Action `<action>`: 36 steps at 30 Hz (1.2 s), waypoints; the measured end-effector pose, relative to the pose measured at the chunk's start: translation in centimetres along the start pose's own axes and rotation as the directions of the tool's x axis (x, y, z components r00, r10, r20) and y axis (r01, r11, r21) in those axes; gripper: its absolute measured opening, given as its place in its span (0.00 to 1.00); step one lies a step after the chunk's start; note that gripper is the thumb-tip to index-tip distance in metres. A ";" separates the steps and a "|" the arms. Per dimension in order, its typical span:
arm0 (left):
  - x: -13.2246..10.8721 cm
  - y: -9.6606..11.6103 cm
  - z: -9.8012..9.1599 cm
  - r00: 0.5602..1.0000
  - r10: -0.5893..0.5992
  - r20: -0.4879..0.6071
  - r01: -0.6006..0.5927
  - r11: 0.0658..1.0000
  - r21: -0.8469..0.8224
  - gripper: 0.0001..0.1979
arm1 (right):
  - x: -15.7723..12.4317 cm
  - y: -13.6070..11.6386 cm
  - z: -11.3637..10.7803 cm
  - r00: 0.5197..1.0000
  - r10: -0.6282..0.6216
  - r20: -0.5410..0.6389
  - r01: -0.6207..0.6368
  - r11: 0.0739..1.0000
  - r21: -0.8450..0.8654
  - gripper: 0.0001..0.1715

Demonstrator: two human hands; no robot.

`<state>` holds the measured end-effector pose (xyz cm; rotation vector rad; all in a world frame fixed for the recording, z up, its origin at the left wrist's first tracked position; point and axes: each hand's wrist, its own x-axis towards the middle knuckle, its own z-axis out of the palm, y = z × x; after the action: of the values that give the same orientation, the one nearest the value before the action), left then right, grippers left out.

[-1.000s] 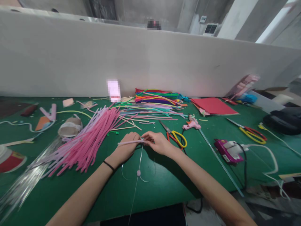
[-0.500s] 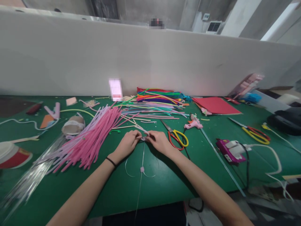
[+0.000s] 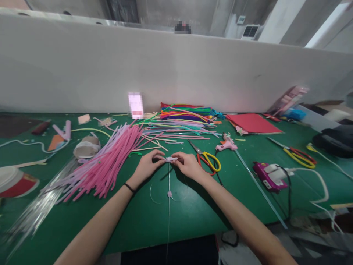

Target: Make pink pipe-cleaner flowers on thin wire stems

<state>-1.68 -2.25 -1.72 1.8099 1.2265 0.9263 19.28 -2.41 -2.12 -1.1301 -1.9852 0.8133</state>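
Note:
Between my two hands is a pale lilac pipe cleaner piece (image 3: pixel 171 159), small and bunched, at the top of a thin wire stem (image 3: pixel 169 177). My left hand (image 3: pixel 148 165) pinches its left end with thumb and forefinger. From the other side my right hand (image 3: pixel 188 165) grips it, the fingers curled and partly hiding it. The wire runs down toward me. Lower on it sits a small lilac ball (image 3: pixel 169 194), with thin curved strands to either side.
Pink and lilac pipe cleaners (image 3: pixel 110 162) lie in a heap at left, beside clear-wrapped wires (image 3: pixel 41 198). Scissors (image 3: pixel 206 158) and a pink glue gun (image 3: pixel 226 143) lie to the right, near a purple power strip (image 3: pixel 270 177). Colourful pipe cleaners (image 3: pixel 187 114) are stacked behind.
The pale pipe cleaner length that stuck up past my fingers no longer shows there; the lilac piece now lies level between my hands. The ball on the wire has shifted slightly right and up.

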 end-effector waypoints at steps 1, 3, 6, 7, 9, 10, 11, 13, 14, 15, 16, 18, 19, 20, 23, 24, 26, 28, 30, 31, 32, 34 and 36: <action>0.0 0.1 0.1 1.000 0.000 -0.009 0.000 1.000 -0.003 0.13 | 0.0 -0.1 0.0 1.000 -0.014 -0.002 0.013 0.999 -0.042 0.11; 0.0 0.2 0.2 1.000 0.012 -0.025 -0.011 1.000 0.005 0.14 | 0.1 -0.3 0.0 0.999 -0.054 0.004 0.054 0.988 -0.141 0.10; 0.0 0.4 0.4 0.998 0.053 -0.037 -0.050 0.995 0.084 0.11 | 0.3 -0.4 0.1 0.991 -0.132 0.009 0.130 0.954 -0.271 0.10; 0.0 0.4 0.4 0.997 0.067 -0.042 -0.062 0.991 0.116 0.10 | 0.4 -0.3 0.1 0.987 -0.160 0.009 0.156 0.943 -0.293 0.11; 0.0 0.5 0.4 0.995 0.088 -0.047 -0.080 0.985 0.153 0.09 | 0.6 -0.1 0.2 0.976 -0.216 0.010 0.209 0.933 -0.292 0.13; -0.1 0.6 0.4 0.995 0.093 -0.046 -0.085 0.985 0.150 0.09 | 0.7 0.0 0.3 0.970 -0.244 0.009 0.237 0.932 -0.275 0.13; -0.1 0.7 0.4 0.994 0.096 -0.045 -0.089 0.987 0.137 0.09 | 0.7 0.1 0.3 0.963 -0.268 0.003 0.260 0.931 -0.257 0.14; -0.3 0.8 0.3 0.994 0.100 -0.042 -0.094 0.987 0.127 0.09 | 0.8 0.3 0.3 0.954 -0.300 -0.015 0.289 0.929 -0.232 0.14; -0.3 0.9 0.3 0.994 0.103 -0.042 -0.097 0.987 0.131 0.09 | 0.9 0.4 0.3 0.952 -0.306 -0.024 0.293 0.929 -0.228 0.14; -0.4 1.1 0.3 0.993 0.109 -0.043 -0.102 0.985 0.140 0.10 | 0.9 0.5 0.3 0.952 -0.306 -0.028 0.292 0.929 -0.230 0.14; -0.5 1.2 0.3 0.992 0.118 -0.041 -0.111 0.982 0.154 0.10 | 0.9 0.6 0.3 0.953 -0.302 -0.027 0.288 0.929 -0.234 0.14; -0.5 1.3 0.3 0.990 0.137 -0.030 -0.129 0.974 0.185 0.10 | 0.9 0.5 0.3 0.956 -0.292 -0.010 0.281 0.929 -0.240 0.15; -0.5 1.4 0.4 0.989 0.144 -0.021 -0.137 0.970 0.199 0.10 | 0.9 0.5 0.3 0.958 -0.287 0.001 0.279 0.930 -0.241 0.15; -0.5 1.4 0.4 0.989 0.150 -0.010 -0.144 0.966 0.213 0.10 | 0.9 0.3 0.3 0.959 -0.283 0.010 0.277 0.931 -0.238 0.15; -0.4 1.1 0.5 0.983 0.185 0.002 -0.180 0.952 0.248 0.09 | 0.8 -0.4 0.4 0.966 -0.258 0.021 0.257 0.944 -0.207 0.15; -0.4 1.0 0.6 0.980 0.198 -0.008 -0.189 0.947 0.258 0.08 | 0.8 -0.7 0.4 0.969 -0.248 0.022 0.247 0.951 -0.188 0.15; -0.3 0.7 0.7 0.980 0.195 -0.046 -0.175 0.945 0.278 0.08 | 0.7 -1.2 0.5 0.973 -0.229 0.012 0.228 0.962 -0.148 0.15; -0.2 0.5 0.8 0.986 0.147 -0.075 -0.120 0.951 0.286 0.13 | 0.7 -1.4 0.6 0.975 -0.221 -0.007 0.219 0.969 -0.116 0.14; -0.2 0.4 0.9 0.988 0.128 -0.088 -0.097 0.949 0.299 0.17 | 0.8 -1.3 0.8 0.977 -0.210 -0.024 0.207 0.975 -0.085 0.14; -0.2 0.4 0.9 0.986 0.138 -0.090 -0.104 0.946 0.307 0.16 | 0.8 -1.3 0.8 0.979 -0.202 -0.029 0.200 0.977 -0.072 0.14; -0.2 0.5 0.9 0.985 0.149 -0.092 -0.113 0.942 0.316 0.16 | 0.9 -1.1 0.8 0.981 -0.193 -0.028 0.191 0.979 -0.069 0.13; -0.3 0.8 0.9 0.983 0.159 -0.089 -0.122 0.936 0.329 0.16 | 1.0 -0.8 0.7 0.985 -0.172 -0.020 0.168 0.980 -0.110 0.14; -0.4 1.1 0.9 0.987 0.144 -0.074 -0.113 0.938 0.329 0.17 | 0.9 -0.5 0.4 0.988 -0.152 -0.012 0.147 0.968 -0.205 0.14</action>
<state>-0.55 -3.07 -1.24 2.1469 1.4002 0.9360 18.34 -1.86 -1.72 -1.0821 -2.1379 0.5229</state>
